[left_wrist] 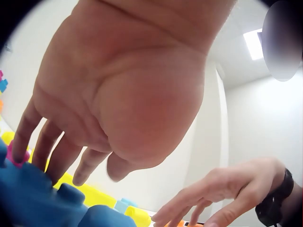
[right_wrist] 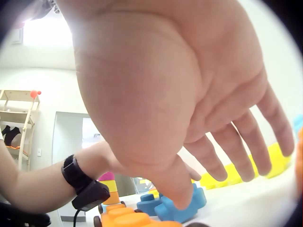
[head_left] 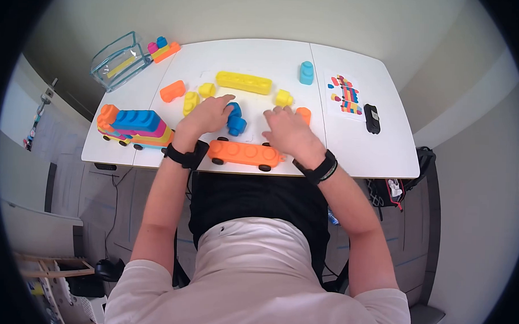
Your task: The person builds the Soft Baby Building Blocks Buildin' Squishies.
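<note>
My left hand (head_left: pixel 208 115) reaches over the table with its fingers loosely extended, right beside two blue blocks (head_left: pixel 237 126). In the left wrist view its fingertips hang over the blue blocks (left_wrist: pixel 33 196), and a bit of pink (left_wrist: pixel 18 155) shows by one finger. The right hand (head_left: pixel 293 130) hovers palm down, fingers spread and holding nothing. Near its fingertips sits a yellow block (head_left: pixel 284 98), and an orange block (head_left: pixel 303 114) is partly hidden behind it. Between the wrists and the near edge stands an orange wheeled base (head_left: pixel 242 153) with round studs.
A multicoloured block train (head_left: pixel 136 123) stands at the left. Farther back lie a long yellow block (head_left: pixel 243 82), smaller yellow and orange blocks (head_left: pixel 173 91), and a light-blue block (head_left: pixel 306 73). A clear case (head_left: pixel 121 62), a printed picture sheet (head_left: pixel 346 96) and a black device (head_left: pixel 372 118) flank them.
</note>
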Motion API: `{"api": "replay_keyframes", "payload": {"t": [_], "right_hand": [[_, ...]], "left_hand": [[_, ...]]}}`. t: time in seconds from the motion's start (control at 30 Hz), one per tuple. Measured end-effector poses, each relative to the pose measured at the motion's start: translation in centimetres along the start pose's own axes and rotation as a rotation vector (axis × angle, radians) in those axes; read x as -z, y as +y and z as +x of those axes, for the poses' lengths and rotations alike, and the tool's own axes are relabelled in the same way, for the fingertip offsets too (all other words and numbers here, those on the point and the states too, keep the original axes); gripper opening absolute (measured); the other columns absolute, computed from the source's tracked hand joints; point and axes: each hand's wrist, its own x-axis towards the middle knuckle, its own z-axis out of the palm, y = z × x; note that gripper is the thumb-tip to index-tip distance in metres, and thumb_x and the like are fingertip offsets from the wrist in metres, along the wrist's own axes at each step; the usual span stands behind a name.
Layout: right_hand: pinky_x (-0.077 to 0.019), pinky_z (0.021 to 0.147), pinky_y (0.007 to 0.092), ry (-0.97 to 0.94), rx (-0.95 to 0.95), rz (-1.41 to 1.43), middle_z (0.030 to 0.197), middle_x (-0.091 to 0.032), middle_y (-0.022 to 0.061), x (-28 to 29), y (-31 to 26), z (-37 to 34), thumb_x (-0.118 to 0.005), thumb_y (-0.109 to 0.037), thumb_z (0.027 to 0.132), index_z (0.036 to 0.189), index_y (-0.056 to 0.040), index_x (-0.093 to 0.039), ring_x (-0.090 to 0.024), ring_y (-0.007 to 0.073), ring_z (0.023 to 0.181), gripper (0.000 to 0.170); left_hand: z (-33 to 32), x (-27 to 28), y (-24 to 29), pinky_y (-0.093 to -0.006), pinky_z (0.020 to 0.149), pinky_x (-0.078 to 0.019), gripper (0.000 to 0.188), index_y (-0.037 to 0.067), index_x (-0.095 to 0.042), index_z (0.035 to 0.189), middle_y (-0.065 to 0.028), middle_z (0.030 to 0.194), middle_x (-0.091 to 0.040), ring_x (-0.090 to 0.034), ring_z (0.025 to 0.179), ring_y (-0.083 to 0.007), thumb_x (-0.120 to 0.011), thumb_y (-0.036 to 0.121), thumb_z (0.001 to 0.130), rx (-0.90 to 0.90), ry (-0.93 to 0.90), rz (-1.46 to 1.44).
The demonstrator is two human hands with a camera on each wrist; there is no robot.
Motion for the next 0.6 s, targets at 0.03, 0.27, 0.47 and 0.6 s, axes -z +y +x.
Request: {"api": "replay_keyframes", "payload": {"t": [0.03, 0.27, 0.47, 0.6], "right_hand": [[-0.0513, 0.106, 0.0553, 0.088, -0.018, -0.018, 0.134, -0.065, 0.0194, -0.4, 0.7, 0.4, -0.078, -0.027, 0.097, 0.142, -0.0041, -0.061, -0.061, 0.0365, 0.133, 0.053], [-0.0458, 0.109, 0.0627, 0.1, -0.183, -0.028, 0.147, -0.058, 0.0225, -1.5, 4.2, 2.1, -0.074, -0.024, 0.099, 0.163, -0.008, -0.047, -0.058, 0.0377, 0.134, 0.071], [-0.0516, 0.107, 0.0578, 0.201, -0.162, -0.119, 0.15, -0.055, 0.0254, -2.5, 3.6, 2.6, -0.076, -0.016, 0.096, 0.151, -0.0042, -0.051, -0.056, 0.0397, 0.139, 0.062], [-0.0559, 0.099, 0.0558, 0.196, -0.157, -0.072, 0.136, -0.061, 0.0233, -3.0, 3.4, 4.0, -0.075, -0.008, 0.091, 0.129, -0.0006, -0.057, -0.062, 0.0381, 0.13, 0.042]], "left_hand": [[0.0, -0.3, -1.2, -0.0489, 0.096, -0.0598, 0.047, 0.004, -0.069, 0.141, -0.0255, 0.116, -0.078, -0.075, 0.11, -0.0423, -0.069, 0.032, 0.104, 0.002, 0.001, 0.0], [-0.7, 0.5, -0.3, -0.0435, 0.097, -0.0609, 0.057, 0.007, -0.071, 0.138, -0.0204, 0.121, -0.078, -0.075, 0.113, -0.0376, -0.086, 0.008, 0.083, -0.037, 0.04, 0.075], [-2.3, 3.0, 1.0, -0.0416, 0.096, -0.0606, 0.052, 0.005, -0.074, 0.133, -0.0194, 0.119, -0.079, -0.076, 0.109, -0.0346, -0.087, 0.005, 0.083, -0.086, 0.149, -0.024], [-5.2, 5.9, 3.7, -0.0398, 0.097, -0.0595, 0.054, 0.005, -0.074, 0.134, -0.0165, 0.119, -0.078, -0.075, 0.108, -0.0314, -0.088, 0.004, 0.082, -0.169, 0.016, -0.109]]}}
